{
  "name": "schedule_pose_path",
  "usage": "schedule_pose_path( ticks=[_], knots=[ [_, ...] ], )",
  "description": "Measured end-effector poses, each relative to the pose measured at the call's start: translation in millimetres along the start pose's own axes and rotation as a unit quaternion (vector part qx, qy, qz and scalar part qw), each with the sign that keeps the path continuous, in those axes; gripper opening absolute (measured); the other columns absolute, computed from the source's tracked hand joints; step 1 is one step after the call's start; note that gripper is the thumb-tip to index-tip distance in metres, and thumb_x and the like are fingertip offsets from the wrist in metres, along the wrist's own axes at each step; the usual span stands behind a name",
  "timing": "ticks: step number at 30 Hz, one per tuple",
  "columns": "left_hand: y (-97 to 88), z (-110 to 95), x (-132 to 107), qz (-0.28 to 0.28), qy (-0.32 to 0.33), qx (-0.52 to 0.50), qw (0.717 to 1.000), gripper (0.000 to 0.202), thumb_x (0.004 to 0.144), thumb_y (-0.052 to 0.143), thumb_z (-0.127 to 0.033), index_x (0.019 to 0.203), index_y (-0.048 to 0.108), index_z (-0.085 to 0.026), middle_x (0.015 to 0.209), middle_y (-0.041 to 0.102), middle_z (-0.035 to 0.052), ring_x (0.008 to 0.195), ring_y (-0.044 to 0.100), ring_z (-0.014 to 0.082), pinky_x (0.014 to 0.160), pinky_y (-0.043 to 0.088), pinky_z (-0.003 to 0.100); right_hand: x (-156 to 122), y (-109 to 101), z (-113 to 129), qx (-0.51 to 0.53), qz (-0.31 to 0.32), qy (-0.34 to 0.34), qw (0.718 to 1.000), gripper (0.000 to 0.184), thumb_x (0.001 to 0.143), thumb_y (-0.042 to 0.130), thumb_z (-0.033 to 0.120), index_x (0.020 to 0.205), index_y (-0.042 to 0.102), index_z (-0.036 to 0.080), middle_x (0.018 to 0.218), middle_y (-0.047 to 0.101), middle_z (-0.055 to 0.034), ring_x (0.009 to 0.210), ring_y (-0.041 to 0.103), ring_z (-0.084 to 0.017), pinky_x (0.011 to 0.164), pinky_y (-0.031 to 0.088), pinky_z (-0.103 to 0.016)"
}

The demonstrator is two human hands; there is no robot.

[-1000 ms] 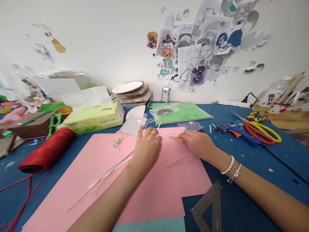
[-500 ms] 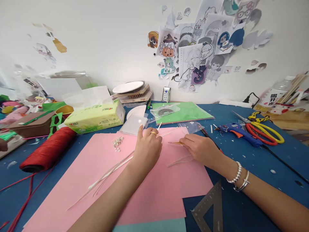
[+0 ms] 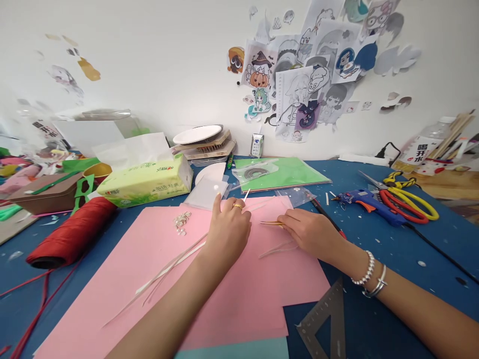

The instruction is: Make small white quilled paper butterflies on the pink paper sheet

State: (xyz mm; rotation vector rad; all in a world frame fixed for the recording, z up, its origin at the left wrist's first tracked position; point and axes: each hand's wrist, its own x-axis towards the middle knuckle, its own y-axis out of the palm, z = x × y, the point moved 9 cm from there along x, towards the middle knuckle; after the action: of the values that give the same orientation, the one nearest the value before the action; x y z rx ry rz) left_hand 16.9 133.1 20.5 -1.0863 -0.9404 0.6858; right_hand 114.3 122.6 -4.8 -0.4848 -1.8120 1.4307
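Observation:
My left hand (image 3: 229, 227) rests over the pink sheet (image 3: 239, 294), its index finger raised and the others curled. A thin white strip (image 3: 246, 194) sticks out past the curled fingers; the fingertips themselves are hidden. In my right hand (image 3: 309, 229) is a pair of fine tweezers (image 3: 270, 223), gripped with the tips pointing left toward my left hand, a small gap away. Long pale paper strips (image 3: 164, 274) run from under my left hand toward the lower left. More narrow strips (image 3: 277, 249) lie below my right hand. Small coiled pieces (image 3: 181, 222) are heaped to the left.
Left stand a red thread spool (image 3: 73, 232) and a tissue pack (image 3: 147, 180). Behind are a clear sleeve (image 3: 207, 192) and a green sheet (image 3: 288, 172). To the right lie a blue glue gun (image 3: 374, 204), scissors (image 3: 406, 202) and a metal set square (image 3: 325, 319).
Both hands and the tweezers hold almost the same place. The view has shifted slightly. A dark hand at the far left edge is no longer in view.

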Motion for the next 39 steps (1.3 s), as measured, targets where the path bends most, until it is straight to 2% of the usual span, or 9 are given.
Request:
schedule_pose_path(
  ticks=[7,11,14,17,20,24,29,33,39],
  knots=[
    [2.0,-1,1,0.008,0.009,-0.005,1.0,0.019,0.074,0.05,-0.012,0.082,0.066,-0.017,0.1,0.061,0.0086,0.098,0.05,0.025,0.096,0.025,0.051,-1,-8,-3,-0.003,-0.022,0.016,1.0,0.023,0.086,0.037,0.015,0.095,0.058,0.015,0.083,0.06,-0.0057,0.078,0.054,-0.015,0.064,0.041,-0.024],
    [2.0,-8,0,0.018,0.043,-0.014,0.999,0.026,0.074,0.047,-0.009,0.088,0.065,-0.021,0.101,0.06,0.0067,0.096,0.051,0.023,0.094,0.031,0.045,-3,-20,-14,-0.002,-0.049,0.05,0.997,0.023,0.085,0.038,0.018,0.096,0.058,0.017,0.082,0.061,-0.0049,0.075,0.055,-0.016,0.061,0.042,-0.025],
    [3.8,-17,-4,0.039,0.077,-0.017,0.996,0.038,0.07,0.045,-0.006,0.104,0.059,-0.019,0.11,0.056,0.0096,0.102,0.048,0.0245,0.091,0.034,0.042,-7,-33,-30,0.001,-0.079,0.094,0.992,0.022,0.085,0.038,0.019,0.096,0.057,0.018,0.084,0.061,-0.0045,0.075,0.056,-0.016,0.06,0.043,-0.025],
    [11.6,-23,-9,0.088,0.096,-0.007,0.991,0.053,0.065,0.047,-0.006,0.117,0.049,-0.014,0.126,0.044,0.015,0.117,0.035,0.0299,0.095,0.026,0.049,-13,-49,-49,0.006,-0.117,0.143,0.983,0.022,0.085,0.039,0.02,0.097,0.057,0.018,0.088,0.062,-0.0045,0.079,0.057,-0.016,0.065,0.044,-0.026],
    [18.5,-25,-12,0.127,0.098,-0.001,0.987,0.058,0.063,0.048,-0.008,0.121,0.044,-0.014,0.132,0.035,0.0162,0.124,0.025,0.0314,0.098,0.019,0.053,-19,-66,-68,0.006,-0.15,0.187,0.971,0.02,0.084,0.041,0.02,0.097,0.057,0.017,0.088,0.062,-0.0039,0.079,0.057,-0.016,0.066,0.044,-0.025],
    [23.9,-24,-13,0.144,0.098,0.003,0.985,0.055,0.063,0.048,-0.01,0.119,0.047,-0.014,0.134,0.034,0.0152,0.125,0.022,0.0307,0.098,0.018,0.052,-30,-83,-94,-0.016,-0.173,0.243,0.954,0.021,0.083,0.042,0.022,0.096,0.057,0.017,0.087,0.062,-0.0043,0.074,0.057,-0.016,0.063,0.043,-0.026],
    [25.9,-23,-13,0.112,0.098,0.016,0.989,0.054,0.063,0.046,-0.007,0.116,0.05,-0.016,0.131,0.039,0.0131,0.123,0.028,0.0294,0.097,0.023,0.05,-43,-78,-132,-0.035,-0.112,0.291,0.949,0.021,0.08,0.044,0.023,0.092,0.06,0.017,0.089,0.064,-0.0046,0.078,0.057,-0.02,0.065,0.042,-0.029],
    [24.2,-23,-13,0.084,0.101,0.02,0.991,0.053,0.062,0.046,-0.006,0.113,0.052,-0.018,0.13,0.041,0.0126,0.122,0.029,0.0297,0.096,0.025,0.051,-55,-61,-156,-0.033,-0.026,0.318,0.947,0.019,0.076,0.047,0.024,0.084,0.064,0.02,0.073,0.066,-0.0024,0.065,0.058,-0.019,0.055,0.04,-0.027],
    [9.6,-24,-5,0.061,0.078,0.003,0.995,0.035,0.072,0.047,-0.008,0.103,0.06,-0.018,0.124,0.048,0.0124,0.117,0.038,0.0281,0.098,0.023,0.052,-56,-46,-157,-0.036,0.043,0.318,0.947,0.02,0.077,0.046,0.023,0.084,0.064,0.022,0.073,0.066,-0.0007,0.063,0.058,-0.016,0.052,0.037,-0.024]
  ],
)
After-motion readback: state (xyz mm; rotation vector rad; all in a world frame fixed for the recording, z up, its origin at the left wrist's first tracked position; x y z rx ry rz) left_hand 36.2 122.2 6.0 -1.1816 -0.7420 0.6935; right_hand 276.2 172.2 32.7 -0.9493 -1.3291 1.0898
